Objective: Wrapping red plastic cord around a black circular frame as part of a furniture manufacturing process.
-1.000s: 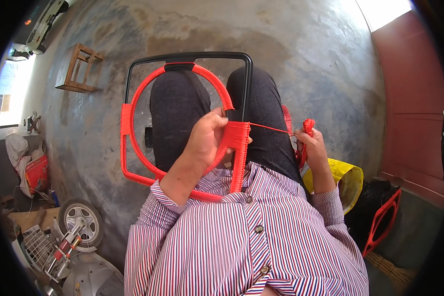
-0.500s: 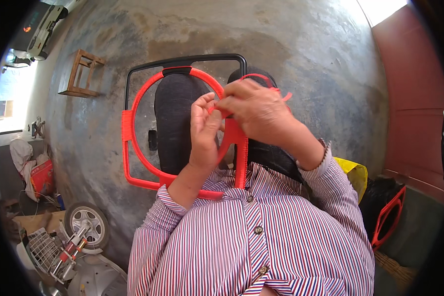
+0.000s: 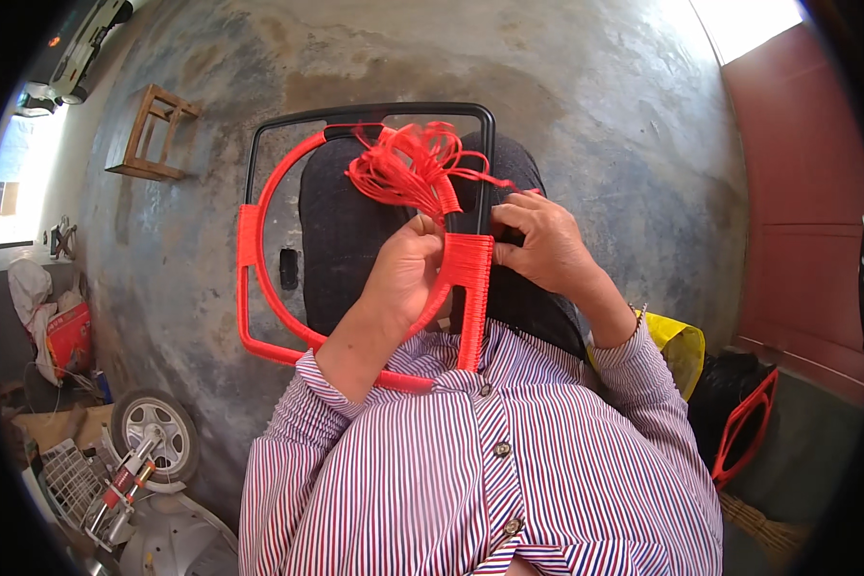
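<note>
A black rectangular metal frame [image 3: 369, 111] with a round ring inside it rests across my lap. Red cord covers most of the ring and the lower bars; the top stays bare black. My left hand [image 3: 405, 274] is closed on the ring's right side, beside the wrapped joint [image 3: 468, 257], its fingertips partly hidden behind it. A loose, looped bundle of red cord [image 3: 408, 165] lies over the ring's upper right. Just right of the frame's side bar, my right hand [image 3: 552, 245] is closed in a pinch, with a bit of red cord showing at its fingers.
A small wooden stool [image 3: 154, 134] stands on the concrete floor at far left. A wheel [image 3: 156, 437] and scooter parts lie at lower left. A yellow bag [image 3: 677, 350] and another red-wrapped frame [image 3: 747, 432] are at my right, near a dark red door [image 3: 806, 211].
My right hand has moved right and down, off the ring to outside the side bar. The cord bundle, earlier hidden by my hands, now spreads over the ring. My left hand has dropped lower.
</note>
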